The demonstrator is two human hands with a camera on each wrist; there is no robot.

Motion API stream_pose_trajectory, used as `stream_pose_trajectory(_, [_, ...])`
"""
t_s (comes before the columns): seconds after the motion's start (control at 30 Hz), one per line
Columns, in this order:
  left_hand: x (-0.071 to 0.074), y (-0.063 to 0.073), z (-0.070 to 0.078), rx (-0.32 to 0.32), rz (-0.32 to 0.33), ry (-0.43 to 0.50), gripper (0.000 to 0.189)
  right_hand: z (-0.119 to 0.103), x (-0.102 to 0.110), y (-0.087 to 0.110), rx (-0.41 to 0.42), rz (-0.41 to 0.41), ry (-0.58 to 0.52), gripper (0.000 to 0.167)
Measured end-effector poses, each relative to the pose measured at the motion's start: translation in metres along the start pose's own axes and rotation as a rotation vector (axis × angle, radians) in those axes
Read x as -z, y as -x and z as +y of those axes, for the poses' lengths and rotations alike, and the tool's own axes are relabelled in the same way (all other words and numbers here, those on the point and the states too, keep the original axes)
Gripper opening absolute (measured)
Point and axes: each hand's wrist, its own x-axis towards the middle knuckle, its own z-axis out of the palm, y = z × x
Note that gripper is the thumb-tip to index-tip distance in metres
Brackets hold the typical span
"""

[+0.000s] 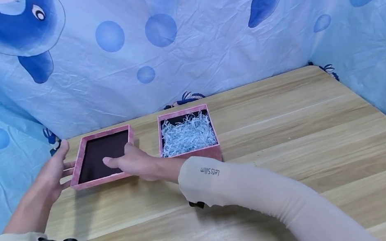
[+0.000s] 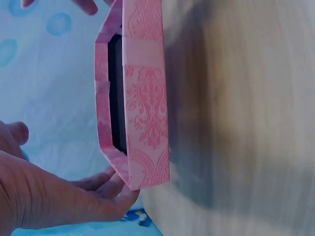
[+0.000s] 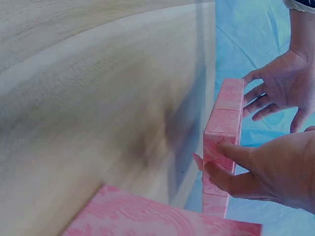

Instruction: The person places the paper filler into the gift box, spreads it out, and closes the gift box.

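A shallow pink box lid (image 1: 99, 182) with a dark inside lies face up at the far left of the table. My right hand (image 1: 137, 162) grips its right side, thumb over the rim and fingers against the outer wall. At the left side, my left hand (image 1: 51, 175) has its fingers nearly straight, fingertips at the lid's edge and thumb spread upward. The left wrist view shows the lid's embossed side (image 2: 147, 105) raised over the table, with a shadow beneath. Right of it stands an open pink box (image 1: 203, 153) filled with pale blue shredded paper (image 1: 188, 136).
The wooden table (image 1: 293, 139) stretches away to the right. A blue curtain with dolphin prints (image 1: 205, 52) hangs along the back and both sides, its lower part close behind the lid and the box. The box's corner (image 3: 162, 216) juts in below the right hand.
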Motion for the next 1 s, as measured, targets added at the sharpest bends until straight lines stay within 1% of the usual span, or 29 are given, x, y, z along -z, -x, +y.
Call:
stream_pose_trajectory(0.17, [-0.002, 0.011, 0.009, -0.051, 0.027, 0.056, 0.102, -0.008, 0.008, 0.009, 0.043, 0.001, 0.013, 0.081])
stream_pose_trajectory(0.27, [-0.002, 0.015, 0.014, -0.074, 0.034, 0.115, 0.097, -0.015, 0.014, 0.014, 0.070, 0.003, 0.020, 0.082])
stream_pose_trajectory(0.33, [-0.003, 0.018, 0.019, -0.088, 0.044, 0.156, 0.095, -0.019, 0.019, 0.016, 0.082, -0.004, 0.025, 0.083])
stream_pose_trajectory(0.43, [-0.004, 0.022, 0.024, -0.108, 0.065, 0.187, 0.095, -0.024, 0.027, 0.020, 0.099, -0.025, 0.035, 0.084])
stream_pose_trajectory(0.5, [-0.006, 0.025, 0.028, -0.116, 0.067, 0.202, 0.096, -0.027, 0.033, 0.024, 0.132, -0.040, 0.026, 0.083])
stream_pose_trajectory(0.57, [-0.010, 0.028, 0.032, -0.122, 0.059, 0.217, 0.096, -0.030, 0.041, 0.027, 0.179, -0.066, -0.013, 0.069])
stream_pose_trajectory(0.63, [-0.014, 0.030, 0.037, -0.130, 0.044, 0.248, 0.095, -0.032, 0.050, 0.030, 0.221, -0.087, -0.052, 0.055])
stream_pose_trajectory(0.73, [-0.024, 0.033, 0.045, -0.137, 0.025, 0.279, 0.097, -0.033, 0.065, 0.037, 0.216, -0.098, -0.078, 0.052])
stream_pose_trajectory(0.87, [-0.040, 0.039, 0.056, -0.146, -0.001, 0.283, 0.097, -0.031, 0.085, 0.046, 0.169, -0.089, -0.069, 0.073])
stream_pose_trajectory(1.0, [-0.057, 0.046, 0.067, -0.173, -0.036, 0.261, 0.096, -0.028, 0.105, 0.055, 0.152, -0.103, -0.144, 0.072])
